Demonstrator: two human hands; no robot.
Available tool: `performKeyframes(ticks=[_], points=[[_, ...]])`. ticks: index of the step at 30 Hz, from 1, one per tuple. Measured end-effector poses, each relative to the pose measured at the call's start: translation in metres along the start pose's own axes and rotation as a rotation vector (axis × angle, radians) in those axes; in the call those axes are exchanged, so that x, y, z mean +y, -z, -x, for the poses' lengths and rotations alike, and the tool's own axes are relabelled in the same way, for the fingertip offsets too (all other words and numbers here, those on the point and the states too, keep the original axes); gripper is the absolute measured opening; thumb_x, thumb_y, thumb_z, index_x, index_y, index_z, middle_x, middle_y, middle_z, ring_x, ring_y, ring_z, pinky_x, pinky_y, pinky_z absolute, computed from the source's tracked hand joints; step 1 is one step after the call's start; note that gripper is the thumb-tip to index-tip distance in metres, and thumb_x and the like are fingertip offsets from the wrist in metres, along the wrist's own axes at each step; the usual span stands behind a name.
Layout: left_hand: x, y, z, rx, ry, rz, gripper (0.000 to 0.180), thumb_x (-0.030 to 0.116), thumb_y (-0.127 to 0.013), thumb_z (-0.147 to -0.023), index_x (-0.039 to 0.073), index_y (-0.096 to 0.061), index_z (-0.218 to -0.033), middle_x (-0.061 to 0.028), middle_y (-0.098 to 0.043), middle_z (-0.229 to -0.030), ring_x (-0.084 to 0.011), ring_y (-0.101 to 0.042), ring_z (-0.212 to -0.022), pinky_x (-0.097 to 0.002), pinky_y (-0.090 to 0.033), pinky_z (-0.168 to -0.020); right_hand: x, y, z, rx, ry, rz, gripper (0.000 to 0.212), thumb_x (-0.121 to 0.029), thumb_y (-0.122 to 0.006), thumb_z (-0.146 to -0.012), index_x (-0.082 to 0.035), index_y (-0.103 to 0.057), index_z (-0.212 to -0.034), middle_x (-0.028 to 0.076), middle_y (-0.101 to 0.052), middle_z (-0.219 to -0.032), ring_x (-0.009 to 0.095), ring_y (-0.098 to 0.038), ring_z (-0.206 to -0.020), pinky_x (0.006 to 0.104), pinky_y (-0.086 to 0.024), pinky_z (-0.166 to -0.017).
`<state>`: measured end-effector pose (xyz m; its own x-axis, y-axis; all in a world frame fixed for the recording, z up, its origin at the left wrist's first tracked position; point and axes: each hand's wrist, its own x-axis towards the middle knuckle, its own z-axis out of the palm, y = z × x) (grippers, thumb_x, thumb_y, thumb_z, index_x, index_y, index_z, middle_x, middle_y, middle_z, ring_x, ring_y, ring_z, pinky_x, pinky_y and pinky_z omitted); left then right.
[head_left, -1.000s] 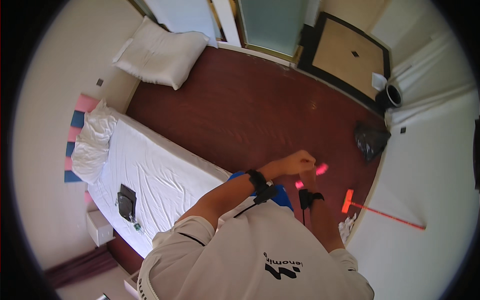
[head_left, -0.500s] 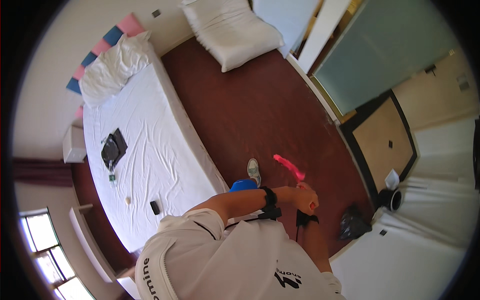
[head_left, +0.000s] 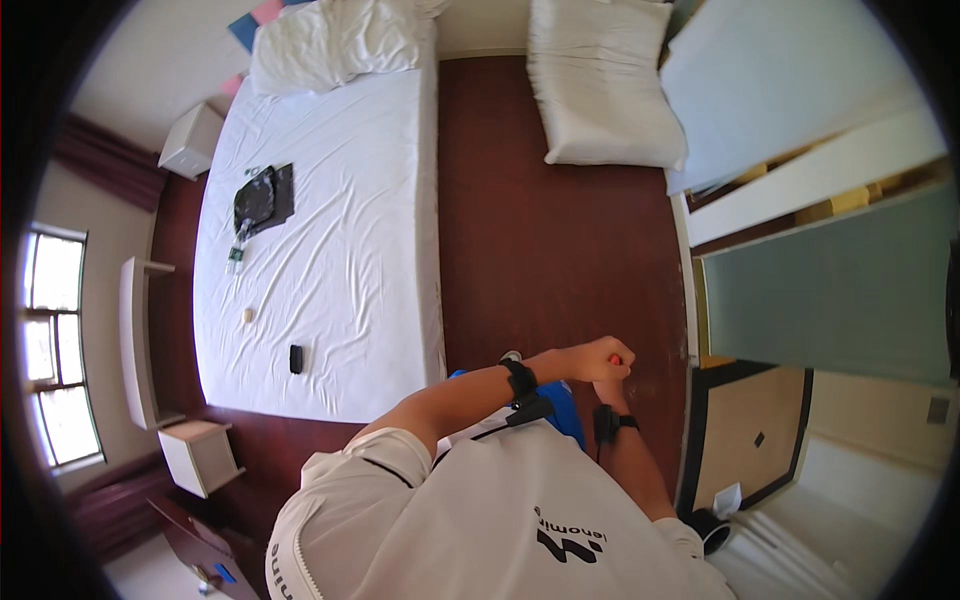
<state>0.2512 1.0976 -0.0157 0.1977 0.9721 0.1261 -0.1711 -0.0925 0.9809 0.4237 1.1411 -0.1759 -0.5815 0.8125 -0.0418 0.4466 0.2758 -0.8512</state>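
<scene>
Both of my hands are closed together in front of my body, over the dark red floor. My left hand (head_left: 596,357) is wrapped round a red stick (head_left: 615,360); only its rounded end shows at the fist. Just below it and partly covered by it, my right hand (head_left: 609,394) is closed on the same stick. The rest of the stick is hidden, so its kind does not show. Each wrist wears a black strap.
On my left stands a bed with a white sheet (head_left: 330,240), holding a black bag (head_left: 257,198), a bottle (head_left: 236,258) and a black phone-like object (head_left: 296,359). A folded white quilt (head_left: 605,90) lies ahead. At right are a frosted glass panel (head_left: 820,290) and a black bin (head_left: 708,530).
My view has turned to the right, and the room has swung round in it. The pink-red length that reached out ahead of my hands is out of sight; only its end shows.
</scene>
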Motion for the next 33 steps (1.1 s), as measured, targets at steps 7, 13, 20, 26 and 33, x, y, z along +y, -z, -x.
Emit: performKeyframes(ticks=[7,13,20,26,33], points=[[0.066,0.097,0.012,0.215,0.001,-0.236,0.009,0.005,-0.058,-0.074,0.0,-0.052,-0.07,-0.008,-0.052,-0.065,-0.0188,-0.052,-0.066,-0.0325,-0.042,-0.062,-0.181,-0.033,-0.144,-0.458,-0.132,-0.752,0.021,-0.023,-0.056,-0.086,-0.013,-0.065,-0.102,0.004,-0.065,-0.098,0.013,-0.056,-0.083,0.0278,-0.046,-0.072],[0.08,0.193,-0.015,0.265,0.104,-0.287,0.008,0.006,-0.063,-0.071,0.003,-0.056,-0.069,-0.0038,-0.054,-0.065,-0.0142,-0.05,-0.062,-0.0297,-0.041,-0.06,-0.153,-0.093,-0.252,-0.383,0.414,-0.383,0.02,-0.008,-0.061,-0.074,-0.002,-0.062,-0.092,0.008,-0.058,-0.08,0.019,-0.059,-0.074,0.0289,-0.046,-0.068],[0.1,0.299,-0.048,0.349,-0.003,-0.425,0.012,0.006,-0.058,-0.079,-0.002,-0.052,-0.071,-0.0028,-0.047,-0.062,-0.0098,-0.045,-0.059,-0.0273,-0.037,-0.056,-0.198,-0.146,-0.341,-0.157,0.386,-0.302,0.016,-0.006,-0.059,-0.074,-0.003,-0.066,-0.089,0.012,-0.062,-0.079,0.027,-0.061,-0.075,0.0352,-0.047,-0.068],[0.08,0.356,-0.103,0.157,0.131,-0.348,0.024,0.008,-0.053,-0.086,-0.003,-0.05,-0.065,-0.0009,-0.042,-0.054,-0.0072,-0.035,-0.051,-0.0261,-0.029,-0.047,-0.172,-0.157,-0.377,0.01,0.114,-0.305,0.017,-0.004,-0.059,-0.073,-0.003,-0.066,-0.089,0.014,-0.064,-0.085,0.031,-0.061,-0.082,0.0384,-0.048,-0.072],[0.057,0.429,-0.144,-0.159,-0.02,-0.194,0.039,0.025,-0.056,-0.085,0.004,-0.041,-0.057,-0.0032,-0.042,-0.053,-0.0119,-0.037,-0.046,-0.0277,-0.029,-0.046,-0.147,-0.198,-0.406,0.189,-0.029,-0.271,0.014,-0.024,-0.064,-0.072,-0.01,-0.066,-0.074,0.011,-0.064,-0.075,0.033,-0.061,-0.074,0.0438,-0.047,-0.068]])
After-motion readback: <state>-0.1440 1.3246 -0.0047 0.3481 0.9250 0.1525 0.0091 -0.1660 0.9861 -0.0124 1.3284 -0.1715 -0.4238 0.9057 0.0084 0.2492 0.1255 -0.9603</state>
